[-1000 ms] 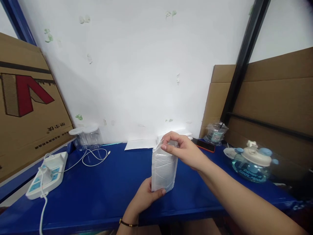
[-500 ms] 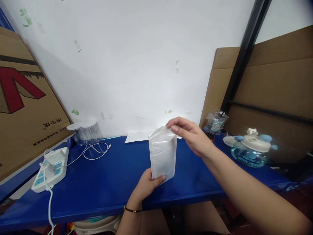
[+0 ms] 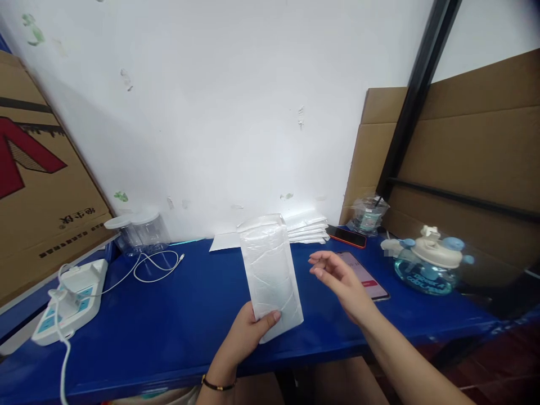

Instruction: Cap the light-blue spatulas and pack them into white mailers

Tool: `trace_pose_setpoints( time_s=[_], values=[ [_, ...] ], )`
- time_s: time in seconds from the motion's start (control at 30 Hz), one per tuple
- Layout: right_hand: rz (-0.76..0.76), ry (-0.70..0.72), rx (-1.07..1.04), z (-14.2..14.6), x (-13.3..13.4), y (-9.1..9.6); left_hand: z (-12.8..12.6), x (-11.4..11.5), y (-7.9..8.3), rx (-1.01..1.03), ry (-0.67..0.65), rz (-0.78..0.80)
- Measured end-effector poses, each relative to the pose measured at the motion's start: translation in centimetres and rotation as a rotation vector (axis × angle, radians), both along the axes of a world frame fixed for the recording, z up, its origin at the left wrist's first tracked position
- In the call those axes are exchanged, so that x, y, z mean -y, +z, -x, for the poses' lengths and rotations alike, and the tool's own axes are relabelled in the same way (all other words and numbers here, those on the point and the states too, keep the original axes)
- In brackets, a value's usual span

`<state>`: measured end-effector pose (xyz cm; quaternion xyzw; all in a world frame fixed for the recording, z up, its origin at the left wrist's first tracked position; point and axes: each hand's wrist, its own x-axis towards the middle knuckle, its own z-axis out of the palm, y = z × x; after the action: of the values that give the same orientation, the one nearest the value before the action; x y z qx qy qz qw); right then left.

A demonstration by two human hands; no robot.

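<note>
White wall [image 3: 211, 112] backs a blue table [image 3: 169, 326]; above its near part, the fingers of the person's left hand [image 3: 244, 334] grip a white envelope [image 3: 270, 270] by its lower end, thumb across the front. Beside it, the right hand [image 3: 343, 281] is empty, curled fingers parted, forearm [image 3: 409, 354] slanting in from lower right.

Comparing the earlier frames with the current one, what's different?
The right hand has let go of the envelope's top and moved down and to the right, clear of it. The envelope's top now leans left. A lit phone, not visible earlier, shows beside the right hand. Unchanged: the left hand grips the envelope's lower end; the bottle stands at right.
</note>
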<state>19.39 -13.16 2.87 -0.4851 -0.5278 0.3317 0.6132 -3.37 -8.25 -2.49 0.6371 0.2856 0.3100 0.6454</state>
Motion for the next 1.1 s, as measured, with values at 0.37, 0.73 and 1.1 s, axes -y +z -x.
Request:
trace_pose_setpoints(
  time_s=[0.37,0.73,1.1],
  values=[
    [-0.030,0.198,-0.185,1.1,-0.5,1.1,0.0,1.6,-0.6,0.025,-0.125,0.148],
    [-0.082,0.225,-0.158,1.1,-1.4,2.0,0.7,1.2,-0.6,0.181,-0.252,0.285],
    [0.121,0.223,-0.025,-1.1,-0.7,0.9,2.5,1.2,0.5,0.095,-0.299,0.332]
  ],
)
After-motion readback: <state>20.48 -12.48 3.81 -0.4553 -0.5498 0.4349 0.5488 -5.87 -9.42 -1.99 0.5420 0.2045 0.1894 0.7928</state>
